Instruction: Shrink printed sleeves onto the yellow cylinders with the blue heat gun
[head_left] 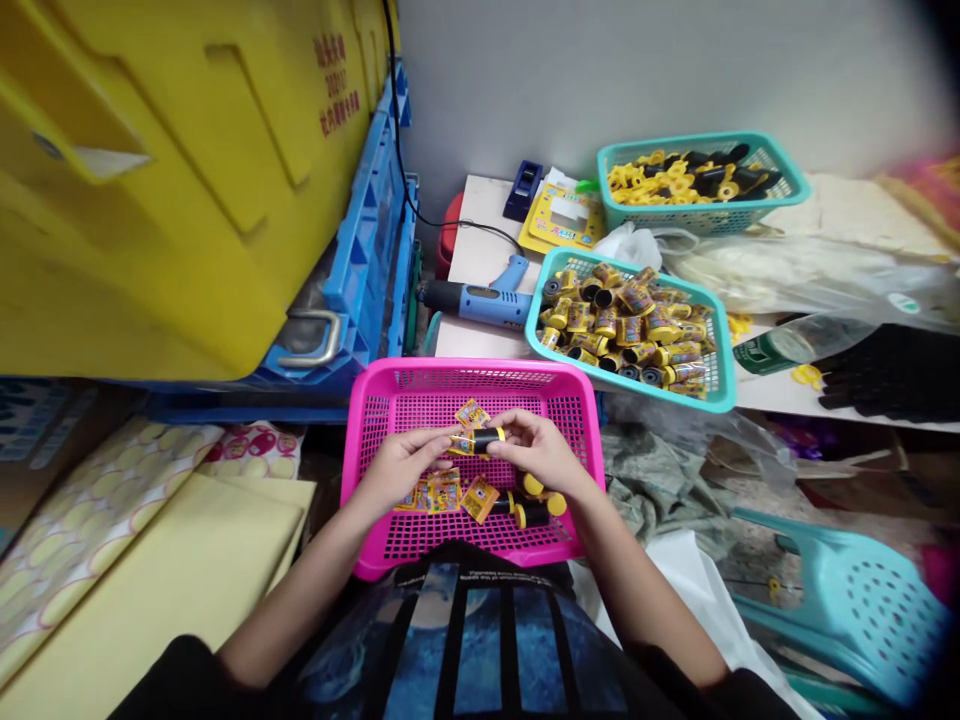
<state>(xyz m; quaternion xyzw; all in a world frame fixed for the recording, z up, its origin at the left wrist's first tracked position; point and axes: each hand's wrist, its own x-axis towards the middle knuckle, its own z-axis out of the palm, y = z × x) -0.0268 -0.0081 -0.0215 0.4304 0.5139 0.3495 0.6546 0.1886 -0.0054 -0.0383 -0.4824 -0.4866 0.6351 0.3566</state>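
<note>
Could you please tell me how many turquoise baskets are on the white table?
2: the far basket near the wall, the near basket beside the blue heat gun.

- Smooth, glossy plastic is seen in the pink basket (589, 425), six o'clock.
- Smooth, low-sheen plastic is shown by the yellow bin (187, 200), ten o'clock.
- Shiny metal is seen in the curved handle (334, 335), nine o'clock.

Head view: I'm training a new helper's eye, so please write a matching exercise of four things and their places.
1. Held tube
2. Heat gun
3. Turquoise stool
4. Yellow bin

A. Lower right
B. On the white table
C. Upper left
D. In the right hand, over the pink basket

Pairs: 1-D, 2-B, 3-A, 4-C
</note>
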